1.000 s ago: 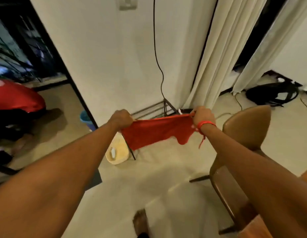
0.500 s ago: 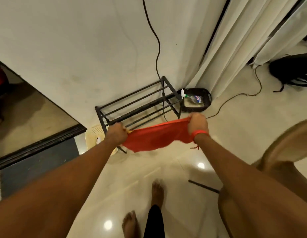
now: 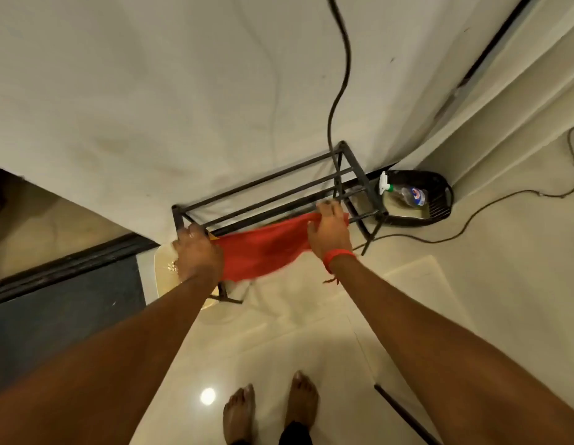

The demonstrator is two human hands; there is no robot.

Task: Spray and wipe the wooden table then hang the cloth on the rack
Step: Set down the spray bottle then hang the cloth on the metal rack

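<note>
A red cloth (image 3: 265,248) is stretched along the front bar of a low black metal rack (image 3: 273,191) that stands on the floor against the white wall. My left hand (image 3: 197,253) grips the cloth's left end at the rack's left corner. My right hand (image 3: 329,231), with a red band on the wrist, holds the cloth's right end at the front bar, fingers partly spread. The cloth's lower edge hangs down in front of the rack. The wooden table is out of view.
A spray bottle (image 3: 404,194) lies in a black basket (image 3: 439,200) right of the rack. A cream plastic object (image 3: 165,268) sits under the rack's left end. A black cable (image 3: 338,81) runs down the wall, another (image 3: 491,203) across the floor. My bare feet (image 3: 269,406) stand on glossy tiles.
The camera has tilted down and come closer to the rack. Both hands carried the stretched cloth forward and down onto the rack's front bar.
</note>
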